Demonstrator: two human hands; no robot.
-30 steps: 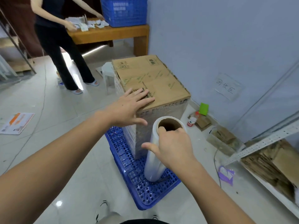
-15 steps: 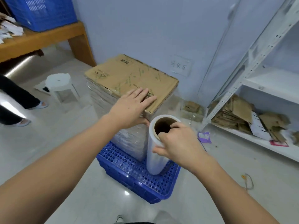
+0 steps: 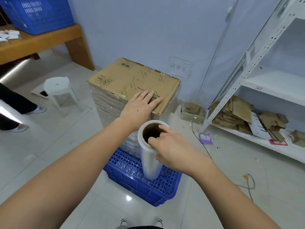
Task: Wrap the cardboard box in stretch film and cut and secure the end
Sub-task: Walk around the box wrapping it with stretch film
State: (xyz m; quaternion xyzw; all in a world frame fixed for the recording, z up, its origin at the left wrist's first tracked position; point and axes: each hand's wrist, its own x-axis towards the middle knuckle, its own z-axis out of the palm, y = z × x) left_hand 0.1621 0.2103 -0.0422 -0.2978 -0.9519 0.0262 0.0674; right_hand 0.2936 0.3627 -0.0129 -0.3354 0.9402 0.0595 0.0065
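A tall cardboard box stands on an upturned blue crate; its sides are covered in layers of clear stretch film. My left hand lies flat with straight fingers on the near corner of the box top. A stretch film roll stands upright just in front of the box, over the crate. My right hand grips the roll's top, with fingers hooked into the brown cardboard core and the thumb against the outside.
A white metal shelf rack with flattened cardboard stands at right. A white stool is left of the box, and a wooden table with a blue basket behind it. A person's legs show at far left. A cable lies on the floor.
The view has swung round the box to the right, bringing the shelf rack into sight. My right hand has carried the roll along with it, and my left hand has stayed flat on the box top.
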